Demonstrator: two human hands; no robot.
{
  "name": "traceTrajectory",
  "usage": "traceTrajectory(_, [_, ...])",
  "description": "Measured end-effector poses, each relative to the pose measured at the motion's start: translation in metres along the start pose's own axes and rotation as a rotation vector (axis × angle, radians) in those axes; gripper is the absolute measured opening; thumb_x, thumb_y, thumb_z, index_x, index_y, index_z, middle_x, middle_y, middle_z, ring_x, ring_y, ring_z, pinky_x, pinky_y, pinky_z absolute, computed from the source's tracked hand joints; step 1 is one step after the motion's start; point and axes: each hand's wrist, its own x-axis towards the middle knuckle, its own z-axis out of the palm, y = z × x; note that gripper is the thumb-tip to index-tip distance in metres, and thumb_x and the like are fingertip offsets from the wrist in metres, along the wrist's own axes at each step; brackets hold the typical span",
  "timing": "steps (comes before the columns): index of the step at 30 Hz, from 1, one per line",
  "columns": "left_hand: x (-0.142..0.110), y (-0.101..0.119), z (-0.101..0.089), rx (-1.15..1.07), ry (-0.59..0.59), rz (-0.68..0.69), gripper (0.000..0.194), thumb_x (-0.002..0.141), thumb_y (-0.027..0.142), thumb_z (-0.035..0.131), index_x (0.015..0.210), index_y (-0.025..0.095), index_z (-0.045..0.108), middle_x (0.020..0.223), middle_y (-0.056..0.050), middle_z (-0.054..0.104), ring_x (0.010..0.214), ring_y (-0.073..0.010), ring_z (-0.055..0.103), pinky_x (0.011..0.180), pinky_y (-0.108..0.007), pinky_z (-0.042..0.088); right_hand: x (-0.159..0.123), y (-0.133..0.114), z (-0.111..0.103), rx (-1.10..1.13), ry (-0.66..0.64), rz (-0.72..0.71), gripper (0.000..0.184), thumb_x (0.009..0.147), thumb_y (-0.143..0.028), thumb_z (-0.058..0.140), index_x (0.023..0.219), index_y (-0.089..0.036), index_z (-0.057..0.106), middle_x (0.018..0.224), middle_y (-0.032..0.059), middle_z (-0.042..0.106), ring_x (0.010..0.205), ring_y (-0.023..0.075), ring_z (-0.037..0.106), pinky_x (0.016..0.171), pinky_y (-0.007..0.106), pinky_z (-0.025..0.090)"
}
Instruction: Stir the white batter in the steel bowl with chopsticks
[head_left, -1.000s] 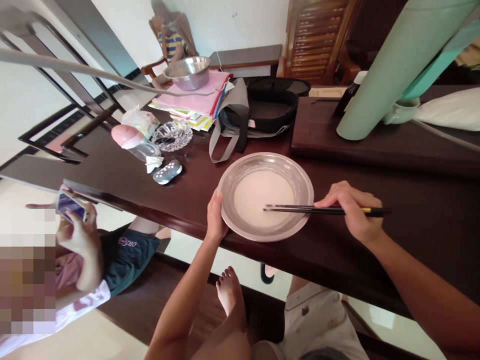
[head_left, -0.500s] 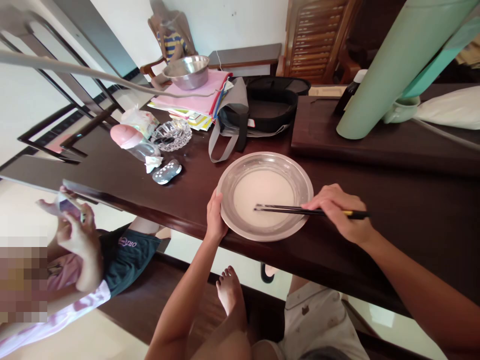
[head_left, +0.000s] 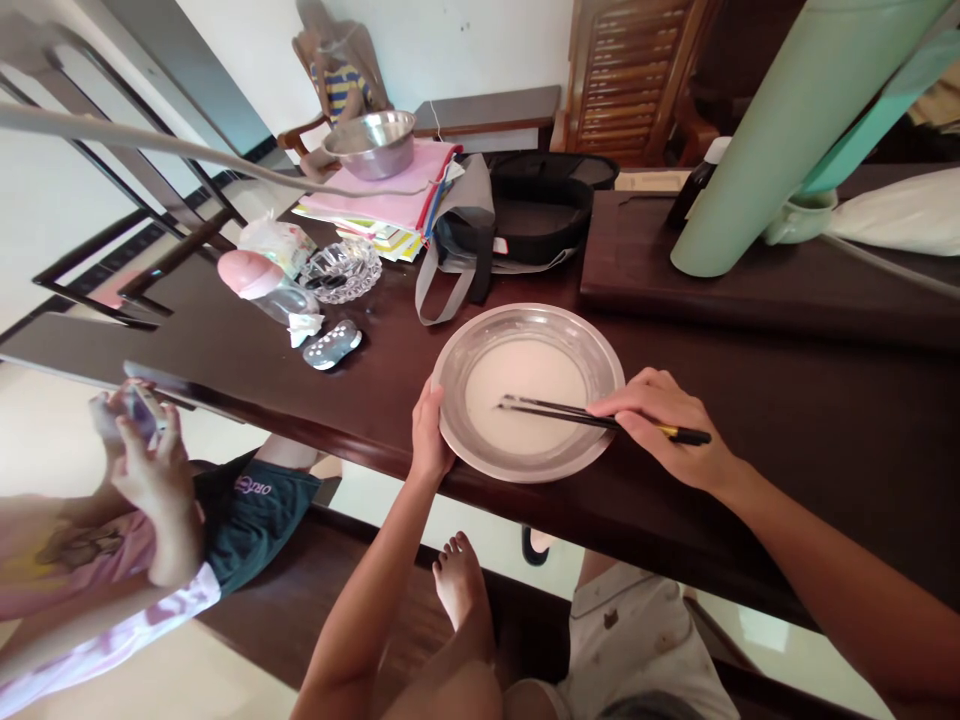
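Observation:
A wide metal basin [head_left: 529, 468] stands near the front edge of the dark wooden table. Inside it lies a whitish, milky mixture [head_left: 517, 370]. My left hand [head_left: 432, 432] grips the basin's left rim, thumb on top and the other fingers hidden behind the wall. At the basin's right side, my right hand [head_left: 671, 425] is closed around a pair of black chopsticks [head_left: 555, 411] with gold bands near their rear ends. Their tips, coated with a little white, are at the mixture, slightly apart from each other.
Behind the basin lies an open black-and-grey bag [head_left: 525, 215]. A metal bowl [head_left: 371, 148] rests on stacked folders and books. Further left are a glass ashtray [head_left: 341, 272], a pink-capped bottle [head_left: 262, 280] and a grey clog-shaped object [head_left: 333, 345]. A tall green cylinder [head_left: 795, 140] rises at right. Another person's hands [head_left: 154, 465] hold a phone.
My right hand and the chopsticks have shifted left, carrying the tips further across the mixture. My left hand keeps its hold on the rim. The other person's hands moved slightly.

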Motion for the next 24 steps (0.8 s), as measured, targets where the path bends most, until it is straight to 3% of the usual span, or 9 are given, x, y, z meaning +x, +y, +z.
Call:
traceTrajectory(4, [-0.0004,0.0009,0.0009,-0.01,0.004,-0.006,0.047,0.086,0.047,0.064,0.125,0.021,0.069,0.127,-0.008,0.071,0.12,-0.0297,0.062,0.104,-0.039,0.049,-0.0009,0.0062,-0.0041,-0.055,0.14,0.052,0.022,0.096,-0.02,0.054,0.096,-0.029,0.074,0.089,0.0002,0.078,0.074,0.0193,0.061,0.073,0.041,0.042])
traceTrajectory(7, [-0.0008,0.002,0.0015,0.014,0.002,0.007,0.049,0.086,0.049,0.064,0.125,0.021,0.069,0.127,-0.008,0.071,0.12,-0.0303,0.062,0.103,-0.04,0.049,-0.0027,0.009,-0.0088,0.074,0.273,0.034,0.03,0.098,-0.018,0.047,0.089,-0.028,0.074,0.077,0.0005,0.075,0.064,0.0181,0.057,0.067,0.04,0.041])
traceTrajectory(9, [-0.0008,0.0018,0.0011,0.024,0.001,0.008,0.049,0.086,0.049,0.063,0.126,0.02,0.069,0.126,-0.008,0.071,0.119,-0.0307,0.063,0.102,-0.04,0.05,-0.0027,0.0072,-0.0079,0.146,0.259,-0.011,0.031,0.097,-0.017,0.046,0.086,-0.027,0.073,0.074,0.0004,0.074,0.062,0.0181,0.058,0.066,0.04,0.041])
traceTrajectory(14, [-0.0001,0.0004,0.0,-0.012,-0.004,0.004,0.046,0.087,0.047,0.064,0.124,0.022,0.07,0.126,-0.008,0.071,0.119,-0.0295,0.063,0.101,-0.039,0.051,0.001,0.0009,-0.0003,0.032,0.03,-0.022,0.02,0.094,-0.017,0.055,0.092,-0.027,0.072,0.093,0.0005,0.08,0.078,0.0197,0.066,0.073,0.04,0.048])
traceTrajectory(16, [-0.0003,0.001,0.0006,-0.023,0.001,-0.001,0.046,0.086,0.048,0.065,0.123,0.021,0.07,0.125,-0.008,0.071,0.118,-0.0293,0.064,0.101,-0.038,0.051,0.0012,0.0033,-0.0012,-0.008,0.05,-0.004,0.018,0.094,-0.018,0.056,0.093,-0.027,0.072,0.095,0.001,0.079,0.08,0.0203,0.067,0.075,0.041,0.048])
traceTrajectory(21, [-0.0012,0.0028,0.0017,-0.01,-0.006,-0.009,0.047,0.085,0.05,0.065,0.121,0.02,0.07,0.122,-0.008,0.073,0.116,-0.0304,0.065,0.1,-0.04,0.052,-0.0027,0.0109,-0.008,0.109,0.269,0.015,0.028,0.097,-0.02,0.049,0.082,-0.026,0.072,0.077,0.0024,0.076,0.065,0.0195,0.062,0.065,0.042,0.045])
traceTrajectory(24, [-0.0009,0.002,0.0008,0.002,-0.004,0.001,0.046,0.086,0.049,0.065,0.122,0.021,0.07,0.123,-0.008,0.072,0.116,-0.0301,0.065,0.1,-0.04,0.052,-0.0022,0.0069,-0.0047,0.164,0.187,-0.003,0.029,0.097,-0.018,0.048,0.082,-0.026,0.071,0.076,0.0019,0.076,0.065,0.0192,0.063,0.064,0.041,0.046])
